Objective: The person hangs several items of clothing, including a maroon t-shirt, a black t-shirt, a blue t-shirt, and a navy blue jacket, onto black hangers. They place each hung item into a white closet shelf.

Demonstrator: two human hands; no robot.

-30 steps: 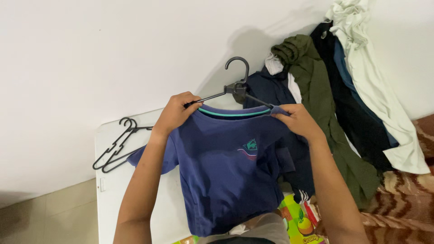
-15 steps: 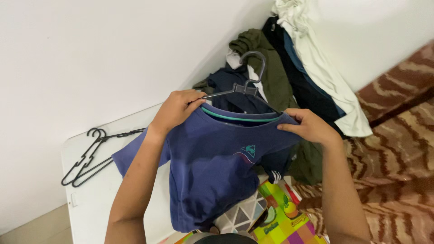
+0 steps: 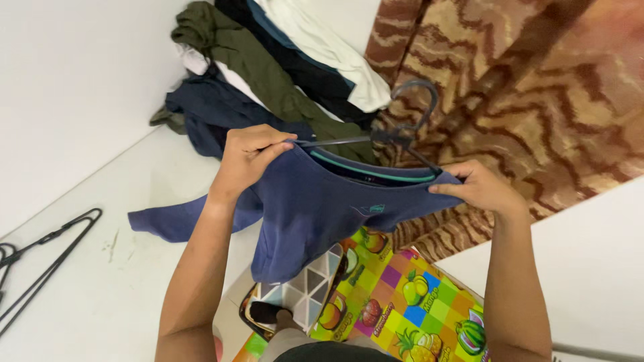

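Observation:
I hold a navy blue T-shirt [image 3: 315, 208] with a teal collar trim, hung on a dark plastic hanger [image 3: 402, 131] whose hook points up to the right. My left hand [image 3: 248, 157] grips the shirt's left shoulder together with the hanger arm. My right hand [image 3: 479, 188] pinches the right shoulder of the shirt over the other hanger arm. One sleeve trails down to the left over the white table [image 3: 100, 281].
A pile of clothes [image 3: 268, 60], olive, navy, black and white, lies at the table's far end against the white wall. Spare black hangers [image 3: 40, 258] rest at the left edge. A brown patterned carpet [image 3: 537, 80] and a colourful fruit-print mat [image 3: 402, 302] cover the floor.
The view has swung right and down. The shirt on its hanger has moved right, away from the table and over the carpet. Both hands keep their grip.

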